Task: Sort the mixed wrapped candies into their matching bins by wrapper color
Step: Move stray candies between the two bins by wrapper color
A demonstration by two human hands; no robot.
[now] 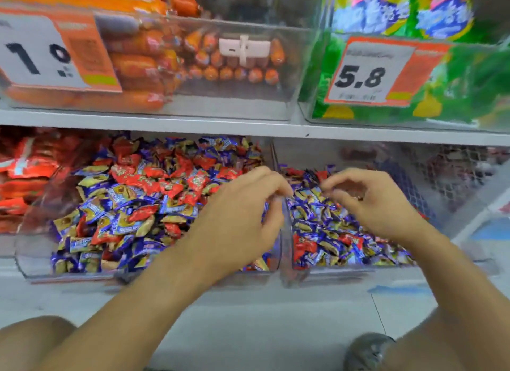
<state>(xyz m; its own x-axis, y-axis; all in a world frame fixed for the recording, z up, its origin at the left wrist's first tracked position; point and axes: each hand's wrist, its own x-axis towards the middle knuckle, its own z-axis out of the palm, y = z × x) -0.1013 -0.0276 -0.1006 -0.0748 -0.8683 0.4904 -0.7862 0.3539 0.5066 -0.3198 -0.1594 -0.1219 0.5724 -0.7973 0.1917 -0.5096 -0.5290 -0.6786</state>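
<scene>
With both bins (284, 232) holding mixed red and blue candies (143, 194), the left hand (237, 213) and right hand (375, 202) hover over the divider, fingers curled, though blur hides any candy pinched; best to lift one colour at a time, cleanly.

two hands: left hand (234, 207), right hand (372, 202). two candy bins: left bin (33, 260), right bin (469, 205). two price tags: (47, 53), (372, 72). candies too many to count.

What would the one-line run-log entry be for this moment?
left hand: over divider, grip unclear | right hand: above right clear plastic bin, grip unclear | red and blue wrapped candies: mixed
</scene>
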